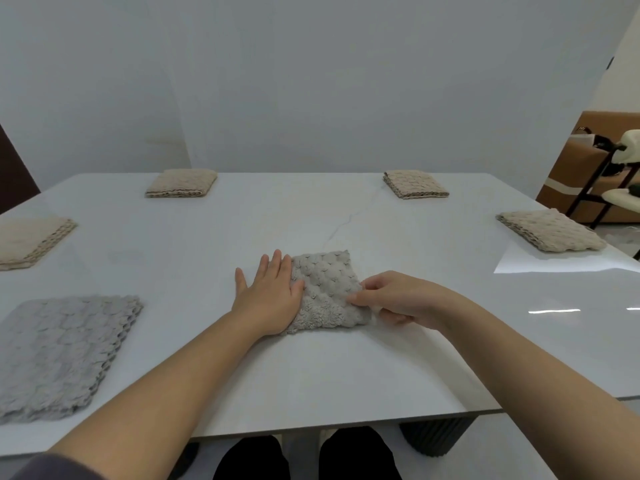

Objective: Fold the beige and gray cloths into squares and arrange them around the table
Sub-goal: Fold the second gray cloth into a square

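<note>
Pale walls are backing a glossy white table [311,375]. Along its left side, the left beige cloth [31,240] and a folded gray cloth [62,355] are lying close to the edge. At centre, the left hand [270,292] is pressing flat, fingers straight and nearly together, on the left edge of the small gray cloth [329,289]. The right hand [398,299] is pinching its right edge between thumb and fingertips. Lifting the flat hand too soon is likely letting the plush layers spring open, and a hard tug is risking a skewed square on the slick top. Bare room is lying ahead and rightward, before the right beige cloth [550,230], which is sitting near the right edge.
</note>
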